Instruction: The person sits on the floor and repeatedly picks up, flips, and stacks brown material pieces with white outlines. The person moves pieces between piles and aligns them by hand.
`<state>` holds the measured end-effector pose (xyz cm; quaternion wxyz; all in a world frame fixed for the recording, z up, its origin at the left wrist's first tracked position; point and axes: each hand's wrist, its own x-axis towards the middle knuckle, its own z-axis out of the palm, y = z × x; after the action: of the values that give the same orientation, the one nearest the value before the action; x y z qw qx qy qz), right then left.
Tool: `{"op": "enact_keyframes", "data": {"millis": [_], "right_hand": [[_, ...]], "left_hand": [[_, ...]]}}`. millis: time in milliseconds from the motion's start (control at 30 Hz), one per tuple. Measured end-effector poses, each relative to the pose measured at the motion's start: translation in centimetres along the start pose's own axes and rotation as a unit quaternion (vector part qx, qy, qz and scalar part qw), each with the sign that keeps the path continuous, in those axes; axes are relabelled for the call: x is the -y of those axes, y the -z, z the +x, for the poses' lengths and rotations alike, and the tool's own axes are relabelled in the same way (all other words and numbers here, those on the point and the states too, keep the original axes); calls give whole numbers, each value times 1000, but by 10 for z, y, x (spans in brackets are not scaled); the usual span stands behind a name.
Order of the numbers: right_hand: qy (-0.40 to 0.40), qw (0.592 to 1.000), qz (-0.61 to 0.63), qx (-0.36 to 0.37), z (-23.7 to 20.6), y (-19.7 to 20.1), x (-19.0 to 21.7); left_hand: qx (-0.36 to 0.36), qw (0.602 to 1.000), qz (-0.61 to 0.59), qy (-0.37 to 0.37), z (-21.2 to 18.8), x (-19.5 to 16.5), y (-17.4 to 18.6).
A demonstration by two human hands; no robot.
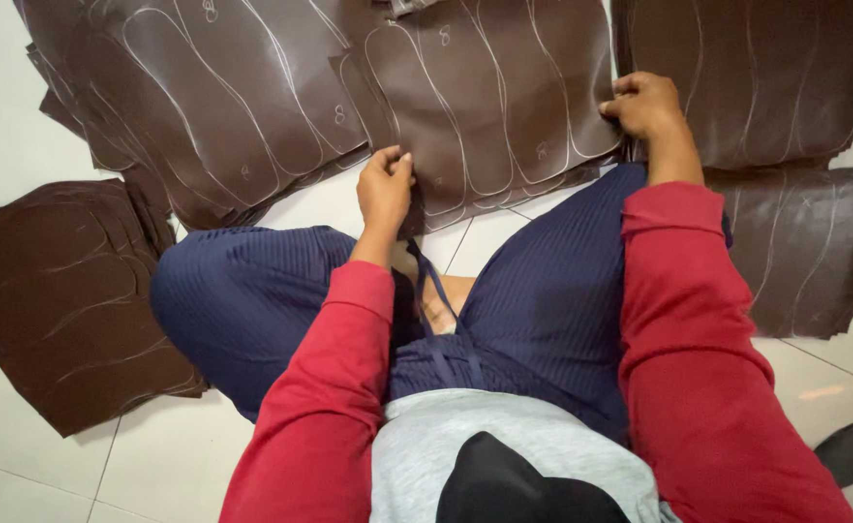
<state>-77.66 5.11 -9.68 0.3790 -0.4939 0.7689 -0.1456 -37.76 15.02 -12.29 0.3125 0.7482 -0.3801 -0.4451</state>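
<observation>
I sit on a white tiled floor with a stack of dark brown leather sheets (pixel 489 92) in front of me, each marked with white sole-shaped outlines. My left hand (pixel 385 184) pinches the near edge of this stack at its lower left. My right hand (pixel 644 105) grips the stack's right edge. Both arms wear red sleeves, and my knees in navy trousers spread below the sheets.
More brown leather stacks lie around: one at upper left (pixel 204 97), one on the left floor (pixel 59 291), one at upper right (pixel 746 77) and one at right (pixel 804 252). White floor tiles (pixel 20 107) show between them.
</observation>
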Motion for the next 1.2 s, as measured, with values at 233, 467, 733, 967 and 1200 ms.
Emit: {"op": "enact_keyframes", "data": {"millis": [233,467,733,967,1200], "right_hand": [[3,998,-59,11,-15,-5,10],[-8,997,-72,-22,-11,-5,4],[-13,993,-114,-10,-2,-4,-4],[-36,995,-73,51,-10,-8,7],[-37,993,-109,10,-18,-5,15]], "left_hand": [[-54,991,118,17,-14,-15,16],[-131,978,128,-96,-19,-19,-4],[-62,998,30,1,-5,-17,-23],[-88,993,74,14,-2,-8,3],[-185,972,125,-76,-3,8,-8]]}}
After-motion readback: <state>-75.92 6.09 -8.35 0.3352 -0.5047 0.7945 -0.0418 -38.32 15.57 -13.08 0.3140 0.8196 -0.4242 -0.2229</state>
